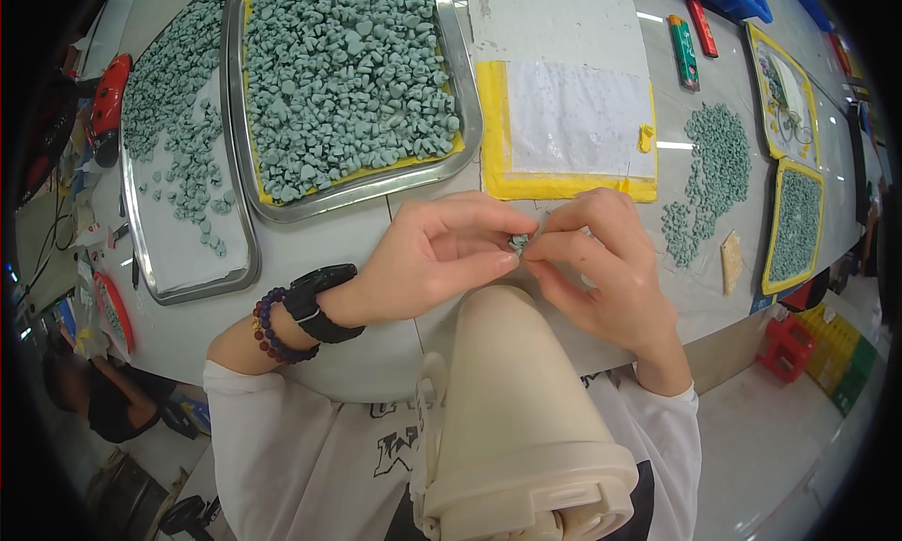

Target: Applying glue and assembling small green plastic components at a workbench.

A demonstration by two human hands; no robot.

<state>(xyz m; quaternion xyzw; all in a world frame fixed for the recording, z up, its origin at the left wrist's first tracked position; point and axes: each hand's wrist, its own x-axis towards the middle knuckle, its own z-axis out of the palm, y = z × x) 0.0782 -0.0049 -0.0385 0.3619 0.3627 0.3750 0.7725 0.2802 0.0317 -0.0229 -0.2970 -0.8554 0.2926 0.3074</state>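
Small green piece (518, 243) is at clock centre, held up between the fingertips; mostly hidden, can't tell if it's one chip or a couple stuck together. Should handle as very light, probably hard and stiff, maybe smooth enough to skid. Thin edges could chip under a hard squeeze, so I'd take it by the sides, thumb and index, light pressure.

Left hand (425, 259), from 8 o'clock: palm half open, fingers curled, thumb and index tips pinching the piece. Right hand (606, 264), from 4 o'clock: fingers bent, thumb and index drawn in against it; can't tell if it grips or only steadies.

Around: cream cone (521, 381) at 6, below the hands. Big metal tray (352, 198) of similar pieces between 10 and 11. Yellow-edged board (573, 118) at 1, pile of smaller green bits (722, 156) at 2.
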